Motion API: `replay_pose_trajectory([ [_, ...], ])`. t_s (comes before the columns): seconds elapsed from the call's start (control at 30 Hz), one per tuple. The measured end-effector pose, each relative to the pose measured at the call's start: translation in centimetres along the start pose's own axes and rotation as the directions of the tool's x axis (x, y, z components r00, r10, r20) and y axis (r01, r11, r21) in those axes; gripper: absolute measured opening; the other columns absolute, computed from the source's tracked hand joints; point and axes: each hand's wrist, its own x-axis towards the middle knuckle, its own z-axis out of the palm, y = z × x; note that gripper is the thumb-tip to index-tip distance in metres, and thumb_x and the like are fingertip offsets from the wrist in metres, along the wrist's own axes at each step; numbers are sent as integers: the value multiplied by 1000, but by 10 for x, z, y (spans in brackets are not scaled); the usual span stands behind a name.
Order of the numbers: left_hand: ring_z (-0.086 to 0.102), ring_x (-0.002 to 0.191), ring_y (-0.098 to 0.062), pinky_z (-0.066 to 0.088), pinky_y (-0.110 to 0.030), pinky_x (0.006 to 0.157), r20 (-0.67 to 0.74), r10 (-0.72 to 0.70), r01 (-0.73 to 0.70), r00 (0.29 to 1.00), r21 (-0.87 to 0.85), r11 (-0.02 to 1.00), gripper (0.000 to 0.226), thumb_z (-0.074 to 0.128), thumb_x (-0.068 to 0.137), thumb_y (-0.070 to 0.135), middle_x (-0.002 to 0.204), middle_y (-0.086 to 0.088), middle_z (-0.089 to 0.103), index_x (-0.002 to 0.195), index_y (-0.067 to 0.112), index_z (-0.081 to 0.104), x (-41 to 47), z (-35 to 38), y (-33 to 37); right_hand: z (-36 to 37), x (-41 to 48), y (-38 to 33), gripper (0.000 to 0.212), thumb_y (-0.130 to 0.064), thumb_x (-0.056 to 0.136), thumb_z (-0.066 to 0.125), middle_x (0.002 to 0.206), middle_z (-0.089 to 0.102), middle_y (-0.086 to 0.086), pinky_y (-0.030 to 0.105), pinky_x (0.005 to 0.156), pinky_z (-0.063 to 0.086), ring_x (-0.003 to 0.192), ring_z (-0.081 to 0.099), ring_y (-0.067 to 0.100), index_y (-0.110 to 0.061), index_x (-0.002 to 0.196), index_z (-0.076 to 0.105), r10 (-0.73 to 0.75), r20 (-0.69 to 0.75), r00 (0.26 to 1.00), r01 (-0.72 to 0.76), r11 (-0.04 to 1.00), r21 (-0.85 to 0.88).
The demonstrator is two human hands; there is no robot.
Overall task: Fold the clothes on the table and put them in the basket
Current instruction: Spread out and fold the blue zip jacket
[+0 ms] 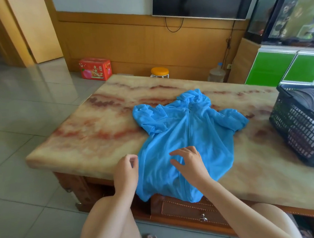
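Hands, left [126, 169] and right [188, 162], at blue jacket [190, 125]; red box's [95, 69] print unreadable.

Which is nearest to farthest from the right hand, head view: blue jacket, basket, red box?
1. Blue jacket, directly under the right hand.
2. Basket, at the right end of the table.
3. Red box, beyond the table, far left.

Grey tile floor [20, 114], wood-panel wall [128, 46] w/ TV [199, 1], green cab. [287, 69].
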Motion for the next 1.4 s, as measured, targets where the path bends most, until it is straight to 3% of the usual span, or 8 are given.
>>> replay_pose_trajectory([
  [0.3,59,101,-20,45,-37,89,5,15,-15,1000,54,998,34,60,88,37,103,4,66,116,18,61,40,30,8,12,110,-14,53,-45,86,63,121,62,-3,34,90,42,121,41,19,-24,134,50,138,76,988,-140,990,19],
  [0.47,60,96,-18,46,-34,83,24,9,-13,1000,194,981,31,59,88,38,98,5,67,116,25,62,63,41,16,36,171,-14,81,-70,77,56,125,58,1,34,101,33,123,35,27,-28,144,37,152,155,976,-114,967,-230],
  [0.6,63,84,-18,48,-35,72,22,37,-41,999,164,986,9,60,86,24,84,5,67,93,25,67,76,44,19,56,194,-13,56,-56,80,64,120,62,-1,32,101,30,122,37,25,-29,129,56,104,186,977,-43,950,-308],
  [0.8,60,84,-20,43,-32,73,-80,35,-39,996,-51,998,4,61,89,20,89,1,60,88,17,63,95,44,20,68,212,-18,24,-30,85,66,94,68,5,30,76,40,92,58,22,-17,105,68,125,63,990,-129,990,62],
  [0.9,62,92,-26,38,-29,73,-94,-55,40,994,-155,987,8,55,92,15,92,-6,68,95,12,62,110,37,20,61,240,-35,21,-16,86,66,83,60,5,29,65,41,67,52,12,-6,105,66,142,44,989,-147,880,451],
  [1.03,60,99,-28,36,-28,73,-149,-177,151,973,-170,974,17,47,95,16,98,-8,69,102,13,63,119,25,8,51,265,-70,21,-1,91,56,86,61,8,21,59,39,69,55,9,-8,110,59,-61,193,979,-73,786,614],
  [1.17,63,95,-25,46,-33,82,-62,-250,239,966,-142,960,21,42,96,32,82,10,69,97,22,61,127,22,7,56,271,-68,45,1,91,56,112,65,23,8,50,40,71,60,9,-7,135,48,-159,511,845,-47,929,366],
  [1.4,58,103,-16,42,-30,80,-27,-88,91,996,139,986,34,57,89,44,104,7,66,113,21,63,142,43,23,45,305,13,27,-9,85,69,111,67,13,27,75,43,95,59,20,-6,112,68,64,236,970,-103,982,158],
])
